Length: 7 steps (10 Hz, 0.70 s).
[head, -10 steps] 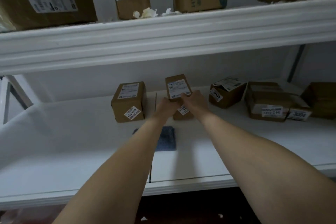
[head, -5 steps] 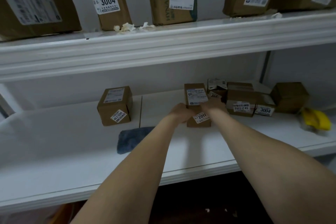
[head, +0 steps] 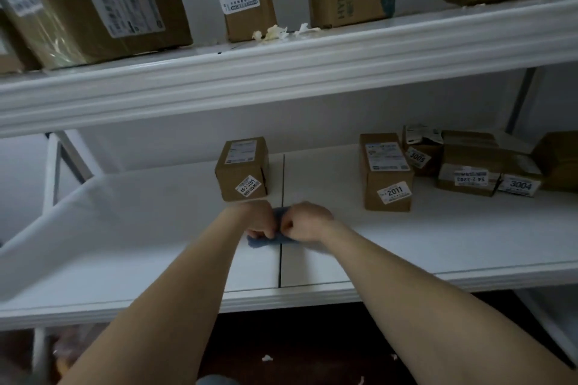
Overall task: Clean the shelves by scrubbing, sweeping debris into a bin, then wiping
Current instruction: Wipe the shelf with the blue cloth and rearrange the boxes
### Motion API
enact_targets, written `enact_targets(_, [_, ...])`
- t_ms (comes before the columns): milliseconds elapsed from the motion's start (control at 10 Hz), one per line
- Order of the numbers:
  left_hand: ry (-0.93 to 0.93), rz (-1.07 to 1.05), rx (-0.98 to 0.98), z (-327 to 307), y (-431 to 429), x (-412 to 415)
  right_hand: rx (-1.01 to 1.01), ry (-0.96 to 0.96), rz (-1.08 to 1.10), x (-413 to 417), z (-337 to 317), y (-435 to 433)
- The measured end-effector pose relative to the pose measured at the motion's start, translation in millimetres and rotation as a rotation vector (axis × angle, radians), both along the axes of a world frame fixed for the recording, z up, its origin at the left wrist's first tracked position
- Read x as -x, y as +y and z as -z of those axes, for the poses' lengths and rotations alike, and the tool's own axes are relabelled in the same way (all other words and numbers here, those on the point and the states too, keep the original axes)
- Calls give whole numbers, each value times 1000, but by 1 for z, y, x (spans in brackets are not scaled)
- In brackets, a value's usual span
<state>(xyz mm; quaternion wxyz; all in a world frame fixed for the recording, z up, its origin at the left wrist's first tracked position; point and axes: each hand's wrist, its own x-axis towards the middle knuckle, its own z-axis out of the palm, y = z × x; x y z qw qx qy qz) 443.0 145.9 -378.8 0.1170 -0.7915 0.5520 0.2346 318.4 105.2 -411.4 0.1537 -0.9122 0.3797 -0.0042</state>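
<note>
Blue cloth (head: 261, 242) lies bunched beneath both hands on the middle shelf (head: 406, 247), straddling the panel seam (head: 280, 269). Left hand (head: 258, 219) and right hand (head: 308, 222) sit knuckle to knuckle, fingers curled down and pinching the fabric; neither is nearer. The cloth's long axis appears to run left to right, though it is mostly hidden. Box 3205 (head: 242, 170) stands just behind the hands, and box 2011 (head: 387, 172) farther right. Paper scraps (head: 275, 32) lie on the upper shelf (head: 281, 72).
</note>
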Motion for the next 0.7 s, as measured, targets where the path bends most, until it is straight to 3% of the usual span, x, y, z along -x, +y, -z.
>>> enact_targets(200, [47,170,234,19,-30,20,160,-22,230,-1,21,-31])
enact_targets(300, [61,45,280,41,-61,24,203,85,283,-2,31,-57])
enact_targets(400, [5,60,313,47,-91,29,256,171,290,-9,37,-79])
enact_targets(600, [-38,20,205,57,-165,13,286,-43,333,-16,49,-125])
enact_targets(700, [-97,2,325,63,-178,-3,148,-46,345,-34,46,-154])
